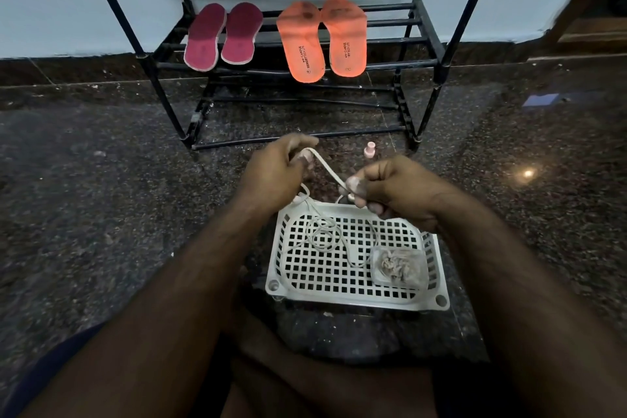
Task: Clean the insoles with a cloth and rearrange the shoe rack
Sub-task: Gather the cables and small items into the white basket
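Shoe rack [420,41], black, against wall; lower shelf bears, from left, maroon insoles [222,36], a pair side by side, then orange insoles [322,39], a pair side by side. Left hand [274,168], fingers curled, pinching one end of a white strap [327,170]. Right hand [397,190], fingers curled, gripping the strap's other end. White basket [356,302] on dark floor below the hands, holding a thin white cord [325,237] and a clear box [398,266]. Small pink bottle [369,150] behind the hands.

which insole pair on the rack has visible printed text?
The orange pair, on the right side of the shoe rack, shows dark printed lettering along each insole. The maroon pair to its left shows none.
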The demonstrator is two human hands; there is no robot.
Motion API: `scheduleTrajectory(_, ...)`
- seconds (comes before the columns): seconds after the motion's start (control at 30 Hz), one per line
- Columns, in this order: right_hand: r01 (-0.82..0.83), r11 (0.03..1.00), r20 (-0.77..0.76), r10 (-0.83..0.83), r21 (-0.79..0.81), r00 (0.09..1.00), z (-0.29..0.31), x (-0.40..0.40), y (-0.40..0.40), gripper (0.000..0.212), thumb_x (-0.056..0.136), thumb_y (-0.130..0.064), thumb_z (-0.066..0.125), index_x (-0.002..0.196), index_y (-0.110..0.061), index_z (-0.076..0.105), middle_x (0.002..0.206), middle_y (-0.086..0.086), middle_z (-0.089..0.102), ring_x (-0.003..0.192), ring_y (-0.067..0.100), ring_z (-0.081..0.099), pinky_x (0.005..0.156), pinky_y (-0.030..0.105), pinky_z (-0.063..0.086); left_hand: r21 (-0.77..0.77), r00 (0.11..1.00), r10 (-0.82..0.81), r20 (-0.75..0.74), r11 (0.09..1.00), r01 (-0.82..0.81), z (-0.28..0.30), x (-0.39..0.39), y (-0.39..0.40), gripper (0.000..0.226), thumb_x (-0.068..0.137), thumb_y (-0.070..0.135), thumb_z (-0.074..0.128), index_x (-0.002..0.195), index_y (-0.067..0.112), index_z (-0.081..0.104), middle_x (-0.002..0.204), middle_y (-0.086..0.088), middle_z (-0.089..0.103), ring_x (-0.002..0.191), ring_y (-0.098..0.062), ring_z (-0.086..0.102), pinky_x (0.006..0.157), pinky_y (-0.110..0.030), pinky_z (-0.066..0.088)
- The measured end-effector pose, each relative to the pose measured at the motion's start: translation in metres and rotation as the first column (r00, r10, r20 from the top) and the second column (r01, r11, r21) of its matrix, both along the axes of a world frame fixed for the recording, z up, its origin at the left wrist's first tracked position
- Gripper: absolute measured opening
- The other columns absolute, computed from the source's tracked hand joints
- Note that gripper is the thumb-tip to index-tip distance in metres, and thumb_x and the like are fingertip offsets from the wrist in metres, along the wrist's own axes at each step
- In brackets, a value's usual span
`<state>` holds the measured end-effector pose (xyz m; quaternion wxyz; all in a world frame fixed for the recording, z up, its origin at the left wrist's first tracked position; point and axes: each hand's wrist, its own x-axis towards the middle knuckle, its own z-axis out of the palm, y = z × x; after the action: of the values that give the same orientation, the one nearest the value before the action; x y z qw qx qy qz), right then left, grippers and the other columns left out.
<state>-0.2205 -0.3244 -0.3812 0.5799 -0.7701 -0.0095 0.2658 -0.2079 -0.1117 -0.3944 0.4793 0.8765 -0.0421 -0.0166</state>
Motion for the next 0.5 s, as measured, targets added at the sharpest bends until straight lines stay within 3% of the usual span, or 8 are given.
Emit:
scheduleTrajectory(0.07,0.04,0.991,-0.064,-0.032,0.124,0.997,0.001,-0.001,0.004,0.017,0.098,-0.015,0.057,0.092,-0.006,0.071,0.065,0.003,0.059,0.046,0.007,0.042,0.039,0.017,0.034,-0.059,0.987,-0.161,-0.026,0.985,0.159,0.0,-0.002,-0.003,0.036,0.101,0.022,0.057,0.124,0.049,0.063,0.112,0.014,0.071,0.092,-0.02,0.071,0.074,-0.044,0.061)
scheduleTrajectory(0.1,0.074,0.978,-0.087,-0.057,0.194,0.995,0.002,-0.002,0.006,0.018,0.098,-0.014,0.055,0.092,-0.005,0.069,0.065,0.004,0.057,0.046,0.007,0.041,0.037,0.017,0.033,-0.081,0.973,-0.231,-0.024,0.97,0.228,0.0,-0.004,-0.005,0.036,0.1,0.022,0.058,0.123,0.05,0.063,0.118,0.014,0.07,0.099,-0.021,0.07,0.083,-0.048,0.06)
scheduleTrajectory(0.17,0.114,0.948,-0.111,-0.084,0.297,0.99,0.005,-0.002,0.009,0.019,0.1,-0.014,0.052,0.092,-0.005,0.067,0.067,0.006,0.057,0.045,0.008,0.039,0.035,0.017,0.03,-0.114,0.961,-0.277,0.009,0.954,0.277,0.0,-0.005,-0.011,0.027,0.101,0.021,0.057,0.118,0.04,0.069,0.113,0.013,0.072,0.104,-0.01,0.068,0.094,-0.039,0.055)
scheduleTrajectory(0.3,0.122,0.919,-0.172,-0.061,0.374,0.983,0.006,-0.005,0.008,0.021,0.099,-0.009,0.05,0.095,-0.002,0.069,0.067,0.006,0.059,0.045,0.007,0.039,0.035,0.016,0.027,-0.153,0.969,-0.245,-0.03,0.959,0.238,-0.004,0.0,-0.009,0.027,0.103,0.019,0.053,0.115,0.035,0.071,0.097,0.003,0.075,0.091,-0.021,0.072,0.086,-0.04,0.059)
scheduleTrajectory(0.37,0.052,0.915,-0.205,0.034,0.4,0.978,0.008,-0.008,0.005,0.021,0.097,-0.005,0.051,0.103,0.002,0.069,0.071,0.008,0.059,0.047,0.007,0.043,0.037,0.015,0.032,-0.137,0.965,-0.255,-0.063,0.96,0.245,-0.006,0.001,-0.006,0.03,0.104,0.021,0.052,0.122,0.037,0.069,0.091,0.013,0.074,0.081,-0.007,0.069,0.079,-0.033,0.058)
scheduleTrajectory(0.43,-0.001,0.884,-0.208,0.111,0.467,0.972,0.01,-0.011,0.008,0.022,0.096,-0.003,0.052,0.109,0.005,0.067,0.074,0.009,0.061,0.05,0.009,0.049,0.041,0.015,0.039,-0.121,0.961,-0.269,-0.061,0.958,0.26,-0.006,-0.002,-0.009,0.031,0.105,0.02,0.05,0.126,0.037,0.066,0.107,0.017,0.073,0.095,0.003,0.067,0.088,-0.03,0.055)
scheduleTrajectory(0.5,0.04,0.816,-0.185,0.083,0.576,0.979,0.012,-0.013,0.016,0.02,0.092,-0.002,0.054,0.105,0.001,0.068,0.077,0.01,0.065,0.056,0.012,0.056,0.047,0.017,0.047,-0.104,0.958,-0.278,-0.076,0.957,0.27,-0.005,-0.006,-0.014,0.03,0.104,0.018,0.049,0.116,0.036,0.07,0.111,0.009,0.074,0.103,-0.008,0.069,0.092,-0.039,0.057)
